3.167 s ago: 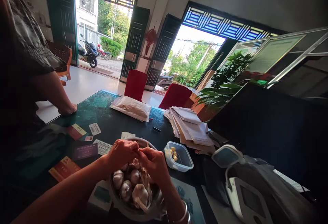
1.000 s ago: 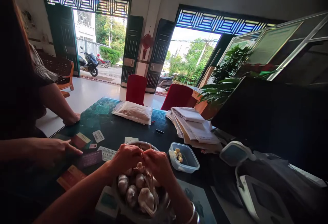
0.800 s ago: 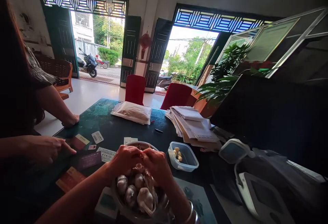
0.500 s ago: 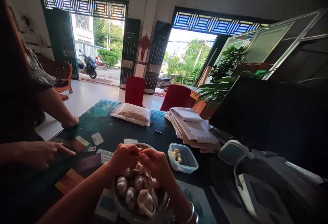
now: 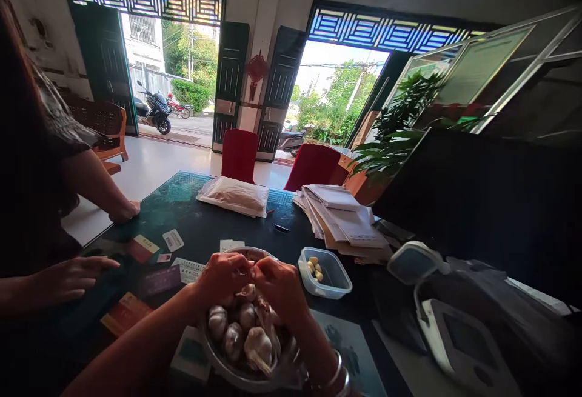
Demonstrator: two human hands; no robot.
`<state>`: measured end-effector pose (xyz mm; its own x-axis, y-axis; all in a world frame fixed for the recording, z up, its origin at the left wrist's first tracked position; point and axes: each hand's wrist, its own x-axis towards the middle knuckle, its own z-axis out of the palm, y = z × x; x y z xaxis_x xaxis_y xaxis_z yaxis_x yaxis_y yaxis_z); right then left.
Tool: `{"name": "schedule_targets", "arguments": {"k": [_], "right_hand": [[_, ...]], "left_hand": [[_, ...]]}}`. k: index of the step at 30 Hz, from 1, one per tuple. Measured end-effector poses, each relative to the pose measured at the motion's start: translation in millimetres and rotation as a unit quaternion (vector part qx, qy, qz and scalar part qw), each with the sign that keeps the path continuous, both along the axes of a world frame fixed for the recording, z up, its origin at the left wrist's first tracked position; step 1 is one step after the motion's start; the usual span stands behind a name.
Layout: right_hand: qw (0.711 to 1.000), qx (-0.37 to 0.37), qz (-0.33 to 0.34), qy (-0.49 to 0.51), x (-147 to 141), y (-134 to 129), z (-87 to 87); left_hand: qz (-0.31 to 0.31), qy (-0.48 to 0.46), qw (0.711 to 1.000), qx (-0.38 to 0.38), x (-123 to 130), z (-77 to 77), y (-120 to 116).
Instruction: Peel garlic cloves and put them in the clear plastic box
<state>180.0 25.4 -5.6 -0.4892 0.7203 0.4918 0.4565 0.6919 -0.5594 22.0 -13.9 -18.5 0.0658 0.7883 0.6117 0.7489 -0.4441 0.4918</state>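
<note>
A metal bowl (image 5: 210, 357) at the bottom centre holds several whole garlic bulbs (image 5: 257, 343). Over its far side my left hand (image 5: 226, 276) and my right hand (image 5: 278, 288) meet, fingertips pinched together. Whatever small piece they hold between them is too small and dark to make out. My right wrist wears light bangles. Right of the bowl stands a clear plastic container (image 5: 334, 285) with several peeled cloves (image 5: 314, 268) in its left part.
On the dark table (image 5: 168, 209) lie cards (image 5: 161, 280), a plastic-wrapped packet (image 5: 236, 195), a pen and stacked papers (image 5: 341, 218). Another person's hands (image 5: 75, 276) are at the left. A monitor (image 5: 491, 215) and a telephone-like device (image 5: 464, 336) stand right.
The other person's pointing hand has drawn back to the left, its fingers looser. My hands remain together over the bowl, with slight finger movement. The view has shifted slightly.
</note>
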Motion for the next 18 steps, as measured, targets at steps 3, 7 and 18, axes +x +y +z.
{"name": "schedule_targets", "arguments": {"k": [3,7,18], "right_hand": [[1.0,-0.02,-0.012,-0.01,1.7,0.8,1.7],[0.998,-0.053,-0.027,-0.005,2.9,1.7,4.0],[0.993,-0.117,-0.007,0.028,4.2,1.4,6.9]], "left_hand": [[0.007,0.009,1.0,-0.018,1.0,0.3,-0.9],[0.005,-0.002,0.999,-0.042,-0.1,0.0,-0.7],[-0.017,-0.103,0.989,-0.106,-6.6,-6.6,7.3]]}}
